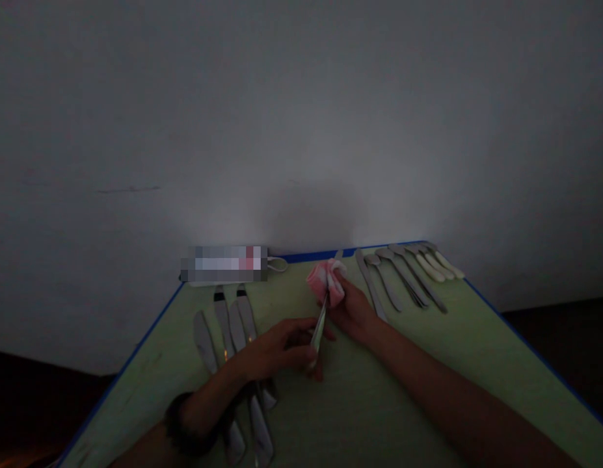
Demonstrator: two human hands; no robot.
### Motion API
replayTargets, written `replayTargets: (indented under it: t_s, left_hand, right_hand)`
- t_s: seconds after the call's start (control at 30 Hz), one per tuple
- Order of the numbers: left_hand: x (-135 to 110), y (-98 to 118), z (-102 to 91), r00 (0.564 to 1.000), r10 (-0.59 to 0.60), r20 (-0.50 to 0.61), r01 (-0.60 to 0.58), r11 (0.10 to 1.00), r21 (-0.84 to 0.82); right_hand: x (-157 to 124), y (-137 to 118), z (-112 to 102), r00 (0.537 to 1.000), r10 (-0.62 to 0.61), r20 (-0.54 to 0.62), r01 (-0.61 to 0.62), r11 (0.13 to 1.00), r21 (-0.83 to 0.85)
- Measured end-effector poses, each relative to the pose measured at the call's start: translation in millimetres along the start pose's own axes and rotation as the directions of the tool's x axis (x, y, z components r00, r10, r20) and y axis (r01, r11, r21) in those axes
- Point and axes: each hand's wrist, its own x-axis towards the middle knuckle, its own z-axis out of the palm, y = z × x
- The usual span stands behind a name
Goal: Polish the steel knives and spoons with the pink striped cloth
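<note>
Light poor; detail limited.

Counts: 1 pink cloth (325,279), taken as reference. 1 slim piece of cutlery (321,330), running from just below the cloth up into it, with a short end showing at the cloth's far side; knife, fork or spoon, cannot tell. 2 hands.

Left hand (281,351): below and left of the cloth, thumb and fingers pinched on the lower end of the cutlery. Dark band (177,426) on that wrist.
Right hand (352,309): directly below-right of the cloth, fingers closed around it, the cloth bunched over the upper part of the cutlery.

Left of the cloth: a group of knives (223,322) lying flat, at least 4. The left forearm crosses their handles, so the exact count is uncertain.
Right of the cloth: a fanned row of spoons and similar pieces (403,276), about 7. The 2 farthest from the cloth have pale handles (438,265), and the piece nearest the cloth looks like a knife.
Left of the cloth, at the far edge: 1 pale oblong item (223,263), blurred out, not identifiable.

All lie on a green table (428,364) with a blue rim; a plain wall (301,130) stands behind the cloth
</note>
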Motion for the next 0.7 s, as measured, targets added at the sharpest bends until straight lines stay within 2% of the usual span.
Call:
replayTargets:
  t_s: [0.17, 0.27, 0.33, 0.4, 0.57, 0.7]
  left_hand:
    - [-1.4, 2.6, 5.0, 0.997, -0.079, -0.01, 0.08, 0.993, 0.088]
    - [1.0, -0.6, 5.0, 0.998, -0.064, 0.017, 0.064, 0.998, 0.025]
    - [3.2, -3.7, 3.8, 0.999, -0.043, -0.009, 0.043, 0.999, -0.001]
    - [5.3, -6.8, 2.2, 0.998, -0.034, -0.06, 0.034, 0.999, 0.008]
    - [8.7, -15.0, -0.7, 0.992, -0.049, -0.115, 0.043, 0.998, -0.053]
    - [11.7, -15.7, 2.5, 0.982, -0.057, -0.183, 0.045, 0.996, -0.071]
  right_hand:
    - [0.0, -0.2, 1.3, 0.997, -0.069, -0.031, 0.069, 0.998, 0.005]
    - [-3.2, 2.8, 2.2, 0.993, -0.122, 0.005, 0.122, 0.989, -0.081]
    - [-5.3, 4.5, 2.8, 0.992, -0.12, 0.037, 0.124, 0.979, -0.162]
    - [-6.2, 4.0, 3.2, 0.995, -0.084, 0.046, 0.091, 0.981, -0.172]
    - [-4.0, -9.8, 1.4, 0.999, -0.03, -0.032, 0.036, 0.981, 0.19]
    - [-4.8, -19.9, -0.8, 1.0, -0.014, -0.009, 0.016, 0.948, 0.319]
